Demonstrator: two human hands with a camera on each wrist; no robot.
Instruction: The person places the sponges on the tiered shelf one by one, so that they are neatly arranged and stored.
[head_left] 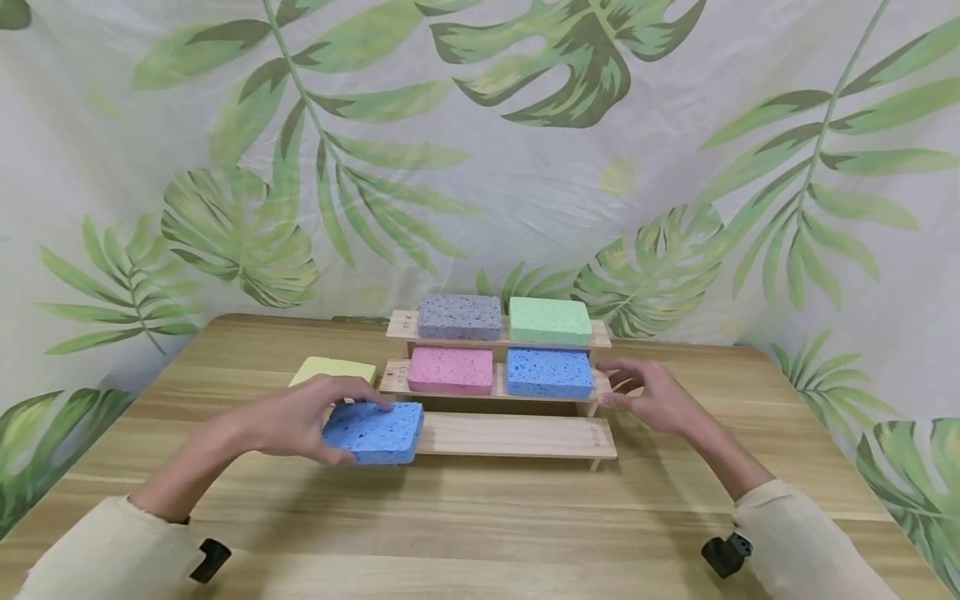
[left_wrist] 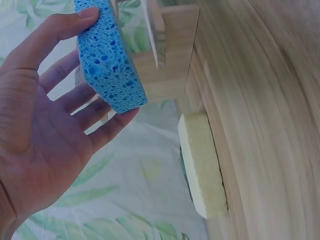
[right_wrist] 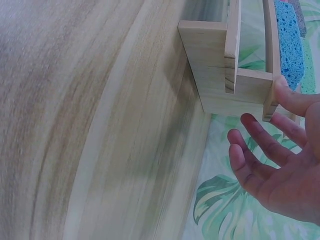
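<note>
My left hand [head_left: 300, 421] grips a blue sponge [head_left: 375, 433] between thumb and fingers, at the left end of the bottom shelf [head_left: 517, 435] of a three-step wooden rack. In the left wrist view the thumb lies on one face of the sponge, with fingers behind it. My right hand [head_left: 656, 398] pinches the right end of the middle shelf, thumb at its front edge and forefinger behind; the other fingers spread loosely. On that shelf sit a pink sponge [head_left: 450, 371] and a second blue sponge [head_left: 549, 372]. The top shelf bears a grey sponge [head_left: 459, 317] and a green sponge [head_left: 550, 321].
A pale yellow sponge [head_left: 333, 367] lies on the wooden table [head_left: 480, 533] left of the rack, partly hidden behind the left hand in the head view. A leaf-patterned cloth [head_left: 525, 167] hangs right behind the table's back edge.
</note>
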